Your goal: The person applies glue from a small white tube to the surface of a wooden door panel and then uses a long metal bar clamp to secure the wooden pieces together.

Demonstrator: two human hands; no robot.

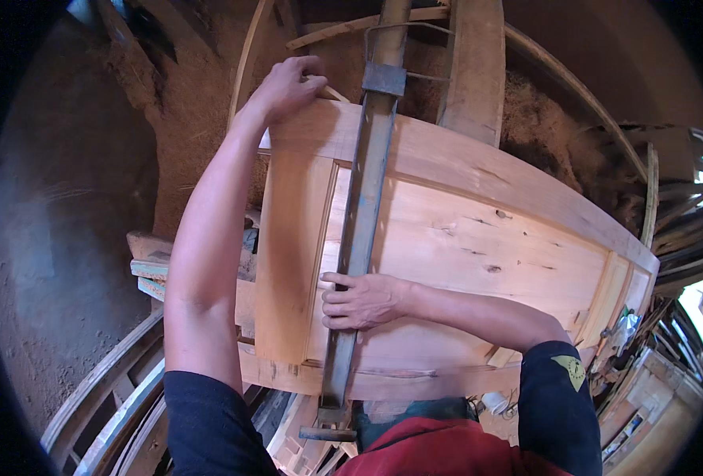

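A long metal bar clamp (357,214) lies across a pale wooden panel door (462,238), running from its far edge to its near edge. My right hand (365,301) reaches in from the right and rests over the clamp's bar, fingers curled round its left side. At the door's far left corner, my left hand (290,86) is closed, with a thin pale wooden strip (332,93) showing at its fingers. What the left fingers press against is partly hidden. The clamp's sliding block (384,79) sits just beyond the far edge, and its near end piece (327,433) hangs by my body.
A thick wooden plank (476,71) stands beyond the door, with sawdust (538,119) around it. Curved wooden frames (101,397) lean at the lower left. Stacked timber (688,238) and a cluttered bench area (653,389) are on the right.
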